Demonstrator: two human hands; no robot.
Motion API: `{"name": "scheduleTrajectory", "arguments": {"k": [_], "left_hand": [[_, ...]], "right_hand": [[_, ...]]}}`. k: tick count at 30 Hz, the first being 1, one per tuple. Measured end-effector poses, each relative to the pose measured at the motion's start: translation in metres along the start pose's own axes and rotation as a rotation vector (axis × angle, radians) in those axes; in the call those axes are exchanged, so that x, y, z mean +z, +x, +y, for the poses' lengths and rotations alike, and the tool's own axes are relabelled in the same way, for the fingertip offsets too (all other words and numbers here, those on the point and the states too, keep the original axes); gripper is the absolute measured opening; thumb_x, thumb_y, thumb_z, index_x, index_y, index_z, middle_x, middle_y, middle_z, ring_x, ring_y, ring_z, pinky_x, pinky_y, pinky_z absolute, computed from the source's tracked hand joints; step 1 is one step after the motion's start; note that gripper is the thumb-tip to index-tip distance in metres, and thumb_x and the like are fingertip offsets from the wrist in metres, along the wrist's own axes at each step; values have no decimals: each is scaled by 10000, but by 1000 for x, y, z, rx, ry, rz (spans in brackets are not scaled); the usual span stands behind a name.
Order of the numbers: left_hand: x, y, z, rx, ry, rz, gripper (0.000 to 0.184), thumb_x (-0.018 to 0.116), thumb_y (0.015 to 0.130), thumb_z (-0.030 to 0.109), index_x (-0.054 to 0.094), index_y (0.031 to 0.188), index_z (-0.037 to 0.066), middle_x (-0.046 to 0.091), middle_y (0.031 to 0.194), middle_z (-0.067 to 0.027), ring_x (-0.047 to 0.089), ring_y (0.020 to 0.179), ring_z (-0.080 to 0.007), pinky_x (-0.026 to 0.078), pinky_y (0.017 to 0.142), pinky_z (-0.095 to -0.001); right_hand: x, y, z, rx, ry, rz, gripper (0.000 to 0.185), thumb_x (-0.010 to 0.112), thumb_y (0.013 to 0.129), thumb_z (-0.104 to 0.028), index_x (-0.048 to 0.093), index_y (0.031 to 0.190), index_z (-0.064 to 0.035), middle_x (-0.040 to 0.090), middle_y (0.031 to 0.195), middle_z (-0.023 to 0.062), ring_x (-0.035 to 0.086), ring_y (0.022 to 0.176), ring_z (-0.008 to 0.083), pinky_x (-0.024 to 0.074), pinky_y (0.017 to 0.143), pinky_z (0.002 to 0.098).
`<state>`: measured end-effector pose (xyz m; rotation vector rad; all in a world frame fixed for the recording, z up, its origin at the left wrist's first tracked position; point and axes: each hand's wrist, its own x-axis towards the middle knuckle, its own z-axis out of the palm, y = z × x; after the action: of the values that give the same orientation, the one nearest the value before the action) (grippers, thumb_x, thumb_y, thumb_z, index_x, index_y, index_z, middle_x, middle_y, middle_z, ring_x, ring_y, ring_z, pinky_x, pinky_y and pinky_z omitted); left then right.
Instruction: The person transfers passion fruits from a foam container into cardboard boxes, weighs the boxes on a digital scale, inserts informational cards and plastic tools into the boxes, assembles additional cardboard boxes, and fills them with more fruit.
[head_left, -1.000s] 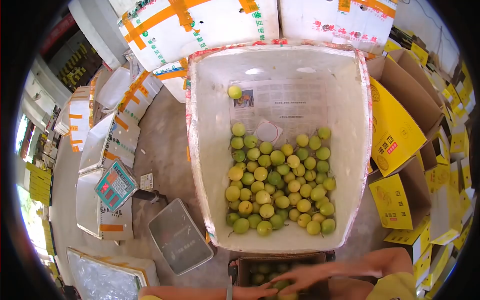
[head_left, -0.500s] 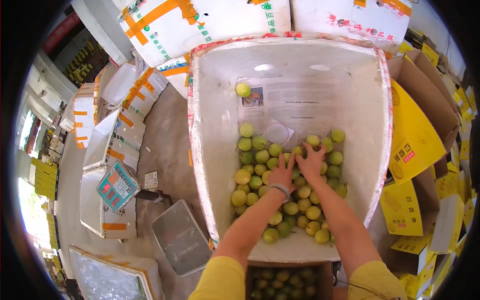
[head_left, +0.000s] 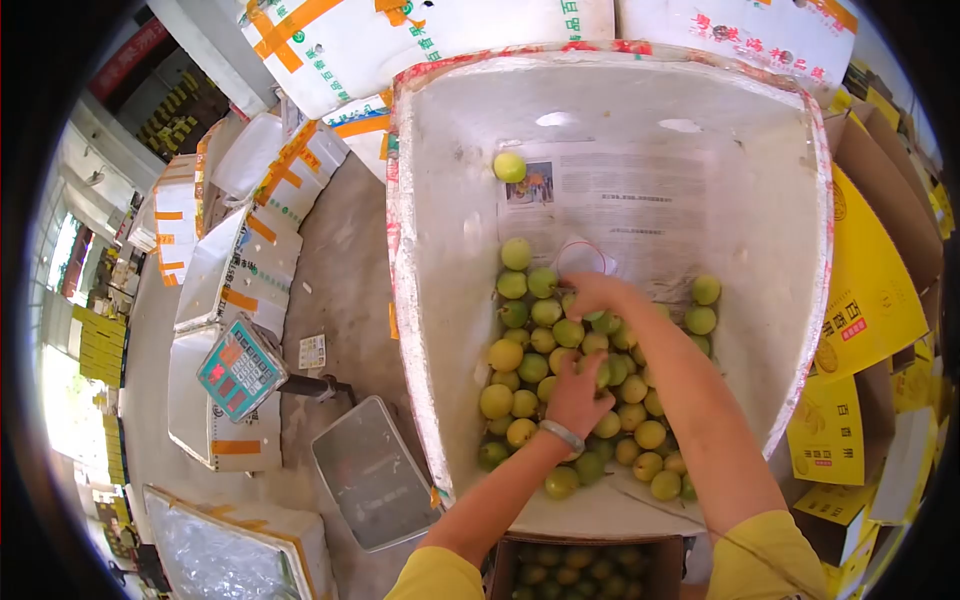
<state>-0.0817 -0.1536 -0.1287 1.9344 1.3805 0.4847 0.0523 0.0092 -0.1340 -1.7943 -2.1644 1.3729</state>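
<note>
Yellow-green passion fruits (head_left: 545, 340) lie heaped in the near half of a big white foam box (head_left: 450, 120). Low in the heap, my left hand (head_left: 578, 397), with a grey band at the wrist, has its fingers curled round a green passion fruit (head_left: 602, 374). Farther up, my right hand (head_left: 598, 293) reaches across to the left. Its fingers bend down over a passion fruit at the heap's upper edge, mostly hidden beneath them. A round white label (head_left: 585, 256) with a red ring lies just beyond that hand.
Newspaper (head_left: 640, 190) lines the box floor, with a single fruit (head_left: 509, 167) at its far left. Below the near rim is a carton of darker fruits (head_left: 570, 572). A scale display (head_left: 240, 368) and grey platform (head_left: 375, 475) stand left; yellow cartons (head_left: 870, 290) crowd the right.
My right hand has swung left across the top of the heap, its fingers now curled. My left hand has drawn back toward me and closed. Fruits at the right have shifted, and the view has moved slightly.
</note>
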Motion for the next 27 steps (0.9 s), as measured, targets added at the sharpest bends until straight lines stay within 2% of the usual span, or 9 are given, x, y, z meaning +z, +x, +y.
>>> {"name": "scheduleTrajectory", "arguments": {"k": [2, 3, 6, 10, 15, 20, 22, 25, 27], "left_hand": [[-11, -2, -6, -28, -245, 247, 529, 657, 716, 118, 446, 1199, 157, 409, 1210, -191, 566, 900, -304, 494, 744, -386], [-8, 2, -22, -34, -426, 403, 489, 642, 741, 110, 454, 1190, 160, 418, 1222, -174, 562, 943, -265, 486, 773, -351], [-40, 26, -35, -638, -1233, 427, 615, 628, 770, 101, 311, 1289, 193, 427, 1245, -88, 513, 1033, -270, 502, 706, -436], [-53, 61, -37, -579, -1405, 283, 681, 643, 819, 192, 223, 1355, 236, 394, 1283, -135, 501, 1081, -334, 519, 734, -544], [-74, 102, -41, -732, -1366, 169, 704, 543, 866, 498, 156, 1410, 275, 292, 1415, -61, 377, 1225, -363, 363, 880, -650], [-64, 98, -39, -619, -1517, -36, 594, 538, 865, 515, 323, 1348, 245, 387, 1356, -64, 393, 1214, -353, 366, 875, -657], [-74, 86, -8, -619, -1601, -159, 463, 523, 883, 496, 460, 1252, 223, 450, 1303, -59, 429, 1189, -311, 391, 850, -660], [-63, 73, -29, -515, -1519, -206, 484, 529, 897, 436, 439, 1284, 158, 456, 1295, -41, 435, 1200, -244, 466, 861, -498], [-78, 31, 8, -432, -1344, -72, 523, 521, 904, 418, 400, 1337, 150, 444, 1304, -38, 421, 1220, -220, 473, 863, -439]], "right_hand": [[0, -6, 0, 15, 67, -74, 772, 680, 605, -165, 436, 1337, -151, 513, 1275, 134, 561, 1048, 329, 530, 765, 436], [3, -15, 2, 96, 435, -96, 770, 666, 621, -139, 419, 1350, -159, 471, 1308, 127, 546, 1054, 327, 537, 741, 464], [8, -40, -5, 130, 937, -105, 784, 632, 650, -83, 369, 1381, -185, 400, 1345, 121, 519, 1064, 332, 549, 702, 501], [20, -40, 1, -93, 1338, -97, 846, 603, 687, -62, 245, 1438, -221, 436, 1258, 110, 518, 1039, 304, 555, 727, 497], [-3, -43, -22, 25, 1157, -153, 879, 575, 686, -25, 217, 1442, -293, 470, 1215, 99, 527, 994, 263, 544, 663, 427], [16, -28, -17, -18, 971, -125, 881, 597, 658, -13, 263, 1430, -273, 496, 1166, 91, 523, 967, 240, 510, 645, 354], [33, -26, -4, -254, 1042, 4, 861, 646, 622, -48, 326, 1400, -231, 432, 1246, 106, 513, 991, 266, 506, 673, 345], [38, -91, -45, -49, 800, 215, 753, 663, 576, -40, 469, 1287, -191, 276, 1348, 134, 548, 950, 267, 520, 716, 342], [57, -120, -46, -183, 596, 360, 773, 714, 549, -130, 453, 1276, -162, 210, 1361, 172, 434, 1135, 316, 424, 913, 385]]}}
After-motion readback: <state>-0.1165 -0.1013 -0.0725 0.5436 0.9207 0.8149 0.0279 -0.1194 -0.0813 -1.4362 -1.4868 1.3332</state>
